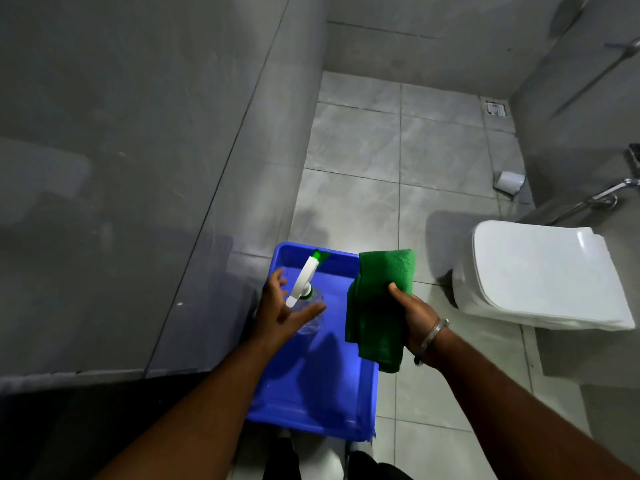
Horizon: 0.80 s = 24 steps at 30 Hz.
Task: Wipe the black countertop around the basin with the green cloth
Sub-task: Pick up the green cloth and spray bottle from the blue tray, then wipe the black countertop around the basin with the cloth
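Head view: right hand (414, 318) grip is closed on the green cloth (377, 306), thumb pressed on its front face. The cloth is folded and hangs below the grip toward 6 o'clock, with its upper part standing above the thumb toward 12. Left hand (280, 306) grip is wide, fingers spread around the spray bottle (306, 289) at the cloth's 9 o'clock; contact unclear. The bottle sits in the blue tray (346, 403), nozzle pointing to 12. White toilet (540, 275) at the cloth's 3 o'clock. Dark desk edge (52, 410) at 8 o'clock of frame.
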Motion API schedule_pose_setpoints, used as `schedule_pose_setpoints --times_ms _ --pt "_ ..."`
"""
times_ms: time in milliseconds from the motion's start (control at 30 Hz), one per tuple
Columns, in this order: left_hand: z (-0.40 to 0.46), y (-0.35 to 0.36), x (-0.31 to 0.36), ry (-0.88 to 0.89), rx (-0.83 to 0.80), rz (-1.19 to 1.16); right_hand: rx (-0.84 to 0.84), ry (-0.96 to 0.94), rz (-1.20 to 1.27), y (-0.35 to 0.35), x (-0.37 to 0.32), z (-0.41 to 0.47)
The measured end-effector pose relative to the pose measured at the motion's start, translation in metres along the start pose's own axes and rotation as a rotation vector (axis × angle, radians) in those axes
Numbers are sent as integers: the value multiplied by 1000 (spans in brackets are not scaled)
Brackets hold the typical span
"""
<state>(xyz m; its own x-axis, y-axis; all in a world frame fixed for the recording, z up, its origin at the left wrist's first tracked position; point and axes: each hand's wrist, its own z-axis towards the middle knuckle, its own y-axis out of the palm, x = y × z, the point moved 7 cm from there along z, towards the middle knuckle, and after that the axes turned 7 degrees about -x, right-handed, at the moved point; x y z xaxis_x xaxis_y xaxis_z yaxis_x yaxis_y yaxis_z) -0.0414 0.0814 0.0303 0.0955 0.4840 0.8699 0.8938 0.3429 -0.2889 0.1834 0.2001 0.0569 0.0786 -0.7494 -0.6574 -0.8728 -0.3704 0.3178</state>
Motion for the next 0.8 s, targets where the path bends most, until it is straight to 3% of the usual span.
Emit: schedule_pose_setpoints --times_ms 67,133,200,300,333,433,633,800 --pt "-30 -9 -39 -257 29 143 13 49 -148 -8 9 -12" --pt "-65 -16 -58 -398 -129 346 -37 132 -461 -9 22 -26" --pt "-94 -27 -45 -270 -230 455 -227 240 -782 9 42 -43" --pt "-133 -43 21 144 -250 700 -602 294 -1158 69 69 -72" --pt "-148 -46 39 207 -290 744 -724 273 -1261 95 77 -83" --pt "-193 -67 60 110 -402 719 -984 134 -1473 174 94 -117" --pt "-299 -162 51 -21 -164 959 -1182 -192 -1793 274 129 -160" --pt "-367 -258 17 169 275 1151 -1082 -648 -1705 373 166 -169"
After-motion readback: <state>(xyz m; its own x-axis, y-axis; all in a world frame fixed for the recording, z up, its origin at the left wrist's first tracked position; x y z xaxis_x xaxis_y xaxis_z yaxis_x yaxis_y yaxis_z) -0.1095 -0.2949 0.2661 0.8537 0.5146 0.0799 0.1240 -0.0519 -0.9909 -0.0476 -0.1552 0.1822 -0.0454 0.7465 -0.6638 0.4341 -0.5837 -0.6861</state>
